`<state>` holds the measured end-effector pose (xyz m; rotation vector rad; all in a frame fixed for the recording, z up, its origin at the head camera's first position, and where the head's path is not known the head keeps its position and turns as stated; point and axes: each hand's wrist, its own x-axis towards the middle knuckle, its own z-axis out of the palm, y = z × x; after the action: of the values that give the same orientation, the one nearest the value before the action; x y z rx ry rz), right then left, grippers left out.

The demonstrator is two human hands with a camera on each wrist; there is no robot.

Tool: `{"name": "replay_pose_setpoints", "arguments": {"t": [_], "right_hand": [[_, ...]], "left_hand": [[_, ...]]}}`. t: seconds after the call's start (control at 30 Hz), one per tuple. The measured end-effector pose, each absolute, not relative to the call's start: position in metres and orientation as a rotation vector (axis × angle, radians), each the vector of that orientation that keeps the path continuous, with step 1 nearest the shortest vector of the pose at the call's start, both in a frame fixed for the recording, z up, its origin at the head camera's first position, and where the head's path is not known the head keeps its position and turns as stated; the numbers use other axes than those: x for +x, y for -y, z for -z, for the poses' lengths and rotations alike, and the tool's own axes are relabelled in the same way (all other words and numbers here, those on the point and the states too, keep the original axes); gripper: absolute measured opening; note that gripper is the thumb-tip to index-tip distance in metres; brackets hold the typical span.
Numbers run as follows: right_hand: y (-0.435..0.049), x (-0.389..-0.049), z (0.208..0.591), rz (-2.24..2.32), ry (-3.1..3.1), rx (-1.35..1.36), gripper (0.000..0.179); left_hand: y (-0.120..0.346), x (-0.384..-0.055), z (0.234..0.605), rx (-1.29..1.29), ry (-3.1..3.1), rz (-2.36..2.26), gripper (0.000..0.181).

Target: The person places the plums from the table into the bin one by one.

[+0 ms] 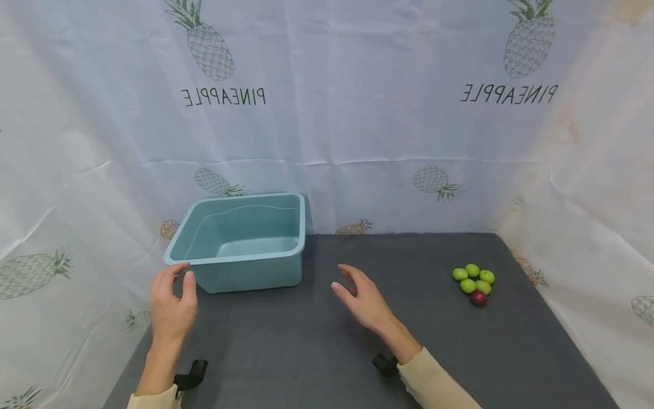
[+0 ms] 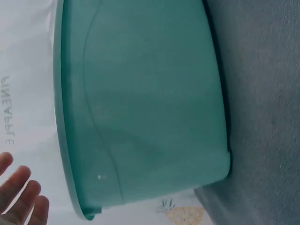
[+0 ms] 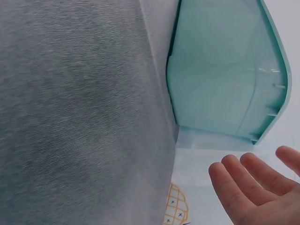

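A teal plastic tub (image 1: 250, 275) stands at the back left of the dark table, with bare walls and floor showing inside it. Close to its front left corner is my left hand (image 1: 174, 309), fingers relaxed and holding nothing; fingertips overlap the rim in the head view. In the left wrist view the tub's side (image 2: 150, 103) fills the middle, with those fingers (image 2: 21, 199) at lower left. My right hand (image 1: 365, 301) hovers right of the tub, loosely bent and bare. Its spread fingers (image 3: 253, 180) show below the tub (image 3: 220, 79) in the right wrist view.
Several small green fruits (image 1: 468, 286) and one dark red fruit (image 1: 478, 299) sit clustered at the table's right. White cloth with pineapple prints (image 1: 357, 130) hangs at the back and both sides. The dark tabletop (image 1: 286, 352) stretches between the hands.
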<state>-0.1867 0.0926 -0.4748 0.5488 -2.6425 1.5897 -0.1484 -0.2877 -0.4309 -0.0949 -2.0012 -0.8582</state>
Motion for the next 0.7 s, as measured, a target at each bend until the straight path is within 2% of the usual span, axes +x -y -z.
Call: {"name": "replay_pose_setpoints", "arguments": {"t": [0.7], "right_hand": [[-0.069, -0.222, 0.446, -1.646, 2.589, 0.568, 0.059]], "left_hand": [[0.323, -0.173, 0.415, 0.158, 2.182, 0.963, 0.034]]}}
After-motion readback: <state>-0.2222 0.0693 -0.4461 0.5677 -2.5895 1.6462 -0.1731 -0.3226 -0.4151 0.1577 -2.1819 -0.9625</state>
